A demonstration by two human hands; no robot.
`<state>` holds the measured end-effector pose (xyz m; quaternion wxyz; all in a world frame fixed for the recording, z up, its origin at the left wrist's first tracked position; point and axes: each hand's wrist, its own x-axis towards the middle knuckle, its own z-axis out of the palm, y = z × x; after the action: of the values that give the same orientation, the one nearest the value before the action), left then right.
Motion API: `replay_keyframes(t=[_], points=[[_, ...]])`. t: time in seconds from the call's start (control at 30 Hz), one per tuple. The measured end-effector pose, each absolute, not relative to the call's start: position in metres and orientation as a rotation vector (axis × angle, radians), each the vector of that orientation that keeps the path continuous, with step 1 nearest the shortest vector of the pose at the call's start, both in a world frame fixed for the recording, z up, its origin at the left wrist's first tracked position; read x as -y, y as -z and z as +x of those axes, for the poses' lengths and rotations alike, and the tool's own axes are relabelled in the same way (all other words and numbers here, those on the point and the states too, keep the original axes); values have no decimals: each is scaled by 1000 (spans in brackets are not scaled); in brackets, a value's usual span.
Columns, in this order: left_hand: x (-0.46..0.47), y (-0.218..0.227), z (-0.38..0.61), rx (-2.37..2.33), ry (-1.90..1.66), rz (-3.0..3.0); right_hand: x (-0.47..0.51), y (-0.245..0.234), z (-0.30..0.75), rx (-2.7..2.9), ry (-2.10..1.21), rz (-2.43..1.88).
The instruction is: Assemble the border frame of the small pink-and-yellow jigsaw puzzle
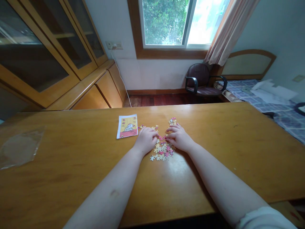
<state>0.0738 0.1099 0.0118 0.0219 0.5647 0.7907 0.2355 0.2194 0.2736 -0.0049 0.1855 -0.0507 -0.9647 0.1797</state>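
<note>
Small jigsaw puzzle pieces (163, 150) in pale yellow, white and pink lie in a loose pile on the wooden table. At the pile's left edge is my left hand (146, 140), its fingers bent together with the tips on a pink puzzle piece (161, 138). Opposite it, my right hand (179, 137) has curled fingers, and its fingertips pinch at another pink piece close by. The fingers partly cover these pieces; whether the two interlock I cannot tell. More pieces (172, 121) lie beyond my right hand, and a few sit behind my left fingers.
A picture card (127, 126) with a white cartoon animal on yellow and pink lies left of my left hand. A clear plastic bag (21, 148) is at the table's left. Past the table (95, 190) stand a wooden cabinet (92, 92), an armchair (202, 79) and a bed (281, 108).
</note>
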Motion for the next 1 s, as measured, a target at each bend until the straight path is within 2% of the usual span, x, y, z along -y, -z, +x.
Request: replay_keyframes(t=[0.5, 0.67, 1.0], points=[[-104, -22, 75, -2469, -579, 1755, -266, 1, 224, 2882, -465, -162], [-102, -26, 76, -2332, -556, 1810, -274, 3, 222, 2779, -424, -351], [-103, -23, 72, -2314, -645, 1701, -279, 1, 221, 2607, -515, -420]])
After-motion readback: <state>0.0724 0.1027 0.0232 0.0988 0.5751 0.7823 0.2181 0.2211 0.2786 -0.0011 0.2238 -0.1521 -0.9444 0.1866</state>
